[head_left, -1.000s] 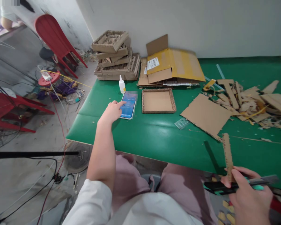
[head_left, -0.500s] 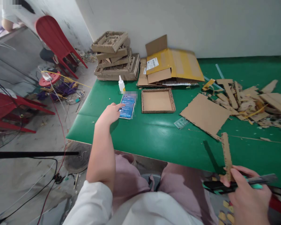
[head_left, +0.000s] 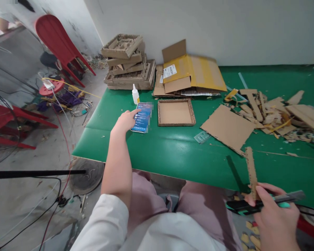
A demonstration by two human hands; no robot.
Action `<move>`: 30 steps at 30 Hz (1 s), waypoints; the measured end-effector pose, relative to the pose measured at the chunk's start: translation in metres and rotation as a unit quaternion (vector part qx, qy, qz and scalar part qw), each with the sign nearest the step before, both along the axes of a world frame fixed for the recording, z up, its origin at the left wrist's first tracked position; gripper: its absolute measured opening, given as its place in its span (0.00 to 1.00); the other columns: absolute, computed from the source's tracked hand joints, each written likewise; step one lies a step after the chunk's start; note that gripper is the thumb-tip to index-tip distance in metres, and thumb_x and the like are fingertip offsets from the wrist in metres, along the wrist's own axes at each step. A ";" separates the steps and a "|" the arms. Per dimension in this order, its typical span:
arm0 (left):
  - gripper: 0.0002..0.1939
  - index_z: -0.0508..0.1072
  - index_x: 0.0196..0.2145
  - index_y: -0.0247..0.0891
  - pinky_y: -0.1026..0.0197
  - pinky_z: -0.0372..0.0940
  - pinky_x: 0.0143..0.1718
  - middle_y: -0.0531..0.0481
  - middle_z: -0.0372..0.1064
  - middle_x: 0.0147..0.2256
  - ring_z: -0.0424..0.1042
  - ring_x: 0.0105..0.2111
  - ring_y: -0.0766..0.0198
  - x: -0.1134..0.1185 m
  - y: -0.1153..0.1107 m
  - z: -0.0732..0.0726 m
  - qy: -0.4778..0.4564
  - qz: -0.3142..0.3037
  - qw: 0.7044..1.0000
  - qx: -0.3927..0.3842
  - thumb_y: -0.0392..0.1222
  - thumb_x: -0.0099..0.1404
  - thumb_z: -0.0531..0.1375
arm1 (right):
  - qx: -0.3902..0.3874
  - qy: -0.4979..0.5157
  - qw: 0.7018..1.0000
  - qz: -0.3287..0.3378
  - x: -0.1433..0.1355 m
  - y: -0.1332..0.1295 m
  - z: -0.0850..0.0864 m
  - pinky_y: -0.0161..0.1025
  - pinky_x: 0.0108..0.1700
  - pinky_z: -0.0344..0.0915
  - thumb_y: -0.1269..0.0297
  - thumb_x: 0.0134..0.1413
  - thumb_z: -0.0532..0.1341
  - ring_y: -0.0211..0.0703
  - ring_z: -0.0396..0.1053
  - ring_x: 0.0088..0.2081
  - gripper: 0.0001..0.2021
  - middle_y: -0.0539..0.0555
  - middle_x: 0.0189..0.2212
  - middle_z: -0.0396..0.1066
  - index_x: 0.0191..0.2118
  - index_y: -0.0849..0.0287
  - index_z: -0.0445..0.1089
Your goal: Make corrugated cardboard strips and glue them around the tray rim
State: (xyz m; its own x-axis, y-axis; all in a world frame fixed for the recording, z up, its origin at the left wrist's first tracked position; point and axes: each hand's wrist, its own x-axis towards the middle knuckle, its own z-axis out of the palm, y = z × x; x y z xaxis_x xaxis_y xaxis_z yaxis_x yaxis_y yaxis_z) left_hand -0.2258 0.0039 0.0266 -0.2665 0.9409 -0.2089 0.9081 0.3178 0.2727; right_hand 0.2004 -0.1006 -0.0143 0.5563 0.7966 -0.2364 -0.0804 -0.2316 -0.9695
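My left hand (head_left: pixel 126 121) reaches over a phone (head_left: pixel 142 118) with a lit blue screen, its index finger extended onto the upper part and nothing held. Just behind the phone stands a white glue bottle (head_left: pixel 135 94). At the lower right, my right hand (head_left: pixel 274 205) is closed around a narrow cardboard strip (head_left: pixel 251 169), pointing upward, and a black and green cutter (head_left: pixel 240 207). A shallow cardboard tray (head_left: pixel 176 112) lies to the right of the phone. Farther right is a flat cardboard piece (head_left: pixel 227 128), with a small clear plastic piece (head_left: pixel 202 137) at its left corner.
Stacked cardboard frames (head_left: pixel 128 71) stand at the back left, beside a yellow-taped carton (head_left: pixel 196 73). Cardboard scraps (head_left: pixel 277 111) pile up on the right of the green table (head_left: pixel 167 153). Red chairs (head_left: pixel 54 38) and cables are on the floor at left; part of another person shows at upper left.
My left index finger has moved up the phone screen, and the screen's content has shifted. My right hand still holds the strip and cutter. The view has shifted slightly.
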 end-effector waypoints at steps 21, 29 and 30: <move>0.35 0.61 0.59 0.41 0.55 0.63 0.49 0.45 0.68 0.44 0.68 0.43 0.59 -0.008 -0.023 -0.006 -0.093 -0.032 0.992 0.079 0.25 0.54 0.49 | 0.055 0.013 0.998 -0.004 0.004 -0.001 -0.010 0.34 0.12 0.56 0.68 0.24 0.70 0.36 0.56 0.08 0.12 0.46 0.09 0.63 0.21 0.61 0.67; 0.32 0.63 0.57 0.39 0.51 0.61 0.52 0.43 0.68 0.45 0.67 0.47 0.56 -0.004 -0.034 -0.016 -0.071 -0.035 0.988 0.129 0.25 0.55 0.48 | 0.057 0.017 0.998 -0.009 0.003 -0.002 -0.010 0.35 0.13 0.54 0.69 0.24 0.69 0.35 0.56 0.08 0.12 0.47 0.12 0.66 0.21 0.61 0.67; 0.32 0.62 0.57 0.39 0.50 0.61 0.52 0.43 0.68 0.46 0.67 0.47 0.55 -0.004 -0.034 -0.016 -0.067 -0.035 0.988 0.132 0.26 0.55 0.48 | 0.057 0.018 0.998 -0.008 0.004 -0.002 -0.010 0.35 0.13 0.54 0.69 0.24 0.69 0.35 0.56 0.08 0.12 0.47 0.12 0.66 0.21 0.61 0.67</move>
State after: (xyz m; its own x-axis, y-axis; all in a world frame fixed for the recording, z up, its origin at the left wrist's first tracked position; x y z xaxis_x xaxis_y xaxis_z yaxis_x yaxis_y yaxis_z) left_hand -0.2293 -0.0301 0.0106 -0.1862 0.9824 0.0168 0.8749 0.1581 0.4577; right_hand 0.2040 -0.1026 -0.0247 0.5625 0.8102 -0.1645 -0.1191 -0.1175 -0.9859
